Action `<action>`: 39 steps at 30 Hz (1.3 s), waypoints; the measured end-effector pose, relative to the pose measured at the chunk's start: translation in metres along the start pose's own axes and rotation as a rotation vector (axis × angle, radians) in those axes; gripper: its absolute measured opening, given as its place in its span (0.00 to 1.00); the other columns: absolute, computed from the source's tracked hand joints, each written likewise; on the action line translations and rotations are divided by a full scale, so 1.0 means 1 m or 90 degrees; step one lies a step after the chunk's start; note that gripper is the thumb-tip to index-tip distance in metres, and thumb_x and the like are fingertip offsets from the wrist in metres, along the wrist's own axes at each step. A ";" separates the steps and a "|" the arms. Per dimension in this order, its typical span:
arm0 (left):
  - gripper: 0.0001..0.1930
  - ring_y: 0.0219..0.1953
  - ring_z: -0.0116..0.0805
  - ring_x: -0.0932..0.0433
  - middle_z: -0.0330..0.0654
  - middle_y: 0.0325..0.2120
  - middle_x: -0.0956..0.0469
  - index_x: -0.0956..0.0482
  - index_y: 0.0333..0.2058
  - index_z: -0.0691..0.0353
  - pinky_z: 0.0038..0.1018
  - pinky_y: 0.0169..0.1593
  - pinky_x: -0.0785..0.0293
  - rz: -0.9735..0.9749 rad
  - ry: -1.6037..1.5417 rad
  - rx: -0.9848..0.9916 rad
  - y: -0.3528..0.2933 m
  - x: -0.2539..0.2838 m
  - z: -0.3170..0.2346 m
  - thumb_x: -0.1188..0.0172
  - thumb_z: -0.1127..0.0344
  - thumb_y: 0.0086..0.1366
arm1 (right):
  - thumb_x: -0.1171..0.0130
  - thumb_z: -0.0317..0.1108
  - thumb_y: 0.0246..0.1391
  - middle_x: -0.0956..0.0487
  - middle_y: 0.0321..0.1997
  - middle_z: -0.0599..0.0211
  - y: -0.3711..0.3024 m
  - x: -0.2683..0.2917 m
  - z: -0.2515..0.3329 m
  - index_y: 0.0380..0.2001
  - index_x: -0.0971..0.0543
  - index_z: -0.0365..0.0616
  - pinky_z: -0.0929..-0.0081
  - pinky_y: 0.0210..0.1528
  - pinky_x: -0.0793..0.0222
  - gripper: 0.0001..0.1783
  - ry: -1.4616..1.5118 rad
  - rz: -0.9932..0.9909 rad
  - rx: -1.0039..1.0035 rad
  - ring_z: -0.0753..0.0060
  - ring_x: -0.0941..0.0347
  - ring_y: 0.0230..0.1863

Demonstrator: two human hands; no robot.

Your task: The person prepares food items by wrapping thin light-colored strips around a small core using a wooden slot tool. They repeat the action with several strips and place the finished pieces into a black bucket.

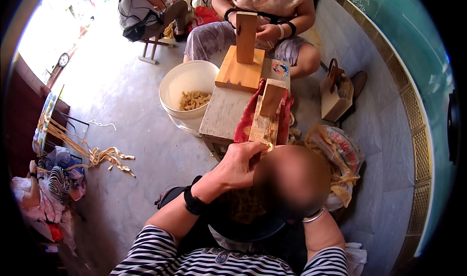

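Left hand (234, 165): thumb and forefinger pinched on a small pale-yellow piece (269, 147), at the near end of a rough, light-brown wooden board (263, 128).
Right hand (297, 178): just right of the left; blurred, so I cannot tell its fingers' state.
Board: over a red cloth (245, 122), an upright rectangular wooden block (272, 99) on it.
Far left: round white plastic bucket (168, 92) holding curled tan pieces (194, 101).
Near: dark round basin (248, 234) below the hands.

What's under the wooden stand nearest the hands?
Red cloth shows along both sides of the wooden stand, over the grey bench. Whatever lies directly beneath its base is covered.
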State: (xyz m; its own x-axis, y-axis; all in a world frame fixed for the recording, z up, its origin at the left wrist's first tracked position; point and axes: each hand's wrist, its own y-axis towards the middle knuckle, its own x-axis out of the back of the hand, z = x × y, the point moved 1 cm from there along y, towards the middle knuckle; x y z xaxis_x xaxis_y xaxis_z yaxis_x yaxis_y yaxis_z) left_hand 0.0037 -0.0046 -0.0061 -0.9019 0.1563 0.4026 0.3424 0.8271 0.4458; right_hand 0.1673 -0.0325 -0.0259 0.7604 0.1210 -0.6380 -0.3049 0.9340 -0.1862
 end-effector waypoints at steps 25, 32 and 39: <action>0.08 0.22 0.29 0.27 0.40 0.19 0.28 0.27 0.34 0.64 0.27 0.28 0.29 0.397 -0.119 0.199 -0.023 0.017 0.042 0.47 0.64 0.64 | 0.42 0.26 0.49 0.29 0.15 0.63 -0.016 -0.012 0.055 0.24 0.23 0.36 0.78 0.24 0.37 0.05 -0.752 0.084 0.172 0.80 0.33 0.19; 0.07 0.29 0.49 0.23 0.46 0.24 0.22 0.22 0.34 0.56 0.37 0.33 0.27 0.059 0.219 0.112 0.033 0.020 0.025 0.43 0.63 0.58 | 0.46 0.28 0.53 0.31 0.16 0.70 0.042 0.008 0.041 0.24 0.26 0.36 0.79 0.25 0.39 0.07 -0.794 -0.123 0.358 0.83 0.37 0.21; 0.08 0.29 0.50 0.22 0.46 0.24 0.22 0.21 0.35 0.51 0.39 0.32 0.27 -0.020 0.270 0.146 0.040 0.009 0.041 0.40 0.60 0.57 | 0.43 0.29 0.53 0.26 0.18 0.57 0.062 0.013 0.031 0.25 0.25 0.37 0.75 0.25 0.35 0.07 -0.778 -0.206 0.428 0.73 0.31 0.19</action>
State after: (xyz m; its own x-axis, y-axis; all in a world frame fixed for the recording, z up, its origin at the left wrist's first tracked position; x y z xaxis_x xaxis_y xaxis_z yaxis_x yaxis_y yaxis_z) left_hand -0.0018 0.0522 -0.0175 -0.7071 -0.0654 0.7041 0.2066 0.9332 0.2941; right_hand 0.1763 0.0372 -0.0225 0.8558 -0.2376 0.4594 0.0355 0.9132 0.4061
